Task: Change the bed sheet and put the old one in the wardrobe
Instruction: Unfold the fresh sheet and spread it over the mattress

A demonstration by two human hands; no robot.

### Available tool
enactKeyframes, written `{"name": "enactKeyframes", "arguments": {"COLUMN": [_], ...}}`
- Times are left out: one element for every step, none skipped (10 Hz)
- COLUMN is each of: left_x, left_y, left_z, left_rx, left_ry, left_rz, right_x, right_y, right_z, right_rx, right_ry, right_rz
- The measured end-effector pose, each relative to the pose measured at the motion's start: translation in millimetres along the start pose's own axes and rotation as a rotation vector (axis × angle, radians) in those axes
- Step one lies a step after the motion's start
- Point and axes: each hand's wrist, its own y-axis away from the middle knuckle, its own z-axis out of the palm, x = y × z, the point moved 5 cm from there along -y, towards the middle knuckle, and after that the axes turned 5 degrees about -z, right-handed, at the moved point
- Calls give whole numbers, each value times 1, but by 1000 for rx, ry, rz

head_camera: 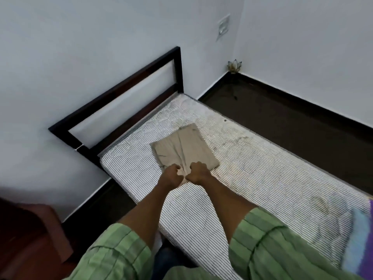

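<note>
A folded beige bed sheet (184,147) lies on the bare striped mattress (262,178), near its head end. My left hand (171,174) and my right hand (198,172) sit side by side at the sheet's near edge. Both have their fingers curled into the beige cloth and grip it, bunching the fabric between them. A blue and purple cloth (361,239) lies on the mattress at the right edge of the view, blurred and cut off by the frame.
A dark wooden headboard (121,102) stands against the white wall on the left. Dark floor (282,110) runs along the bed's far side to a corner with a small lotus-shaped ornament (234,66). A reddish-brown piece of furniture (30,239) sits at the lower left.
</note>
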Motion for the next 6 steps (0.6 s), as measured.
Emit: {"name": "enactKeyframes", "arguments": {"left_x": [-28,-49,-84,-137,-165,-181], "left_y": [-69,-127,-182,-260,-304,-336], "left_z": [-13,-21,-21,14,38,57], "left_rx": [-48,-121,-119,46,-43,-79], "left_ry": [105,102,99,157,307,455], "left_rz": [-68,-51,-144,269,-64,-368], "right_x": [-15,-23,-29,-32,-12,13], "right_y": [-64,-128,-177,-226,-257,-272], "right_z": [7,25,58,91,136,182], "right_rx": [-26,-55,-87,-58,-91,-246], "right_ry": [-49,-87,-184,-229,-294,-264], "right_rz": [77,146,216,264,357,396]}}
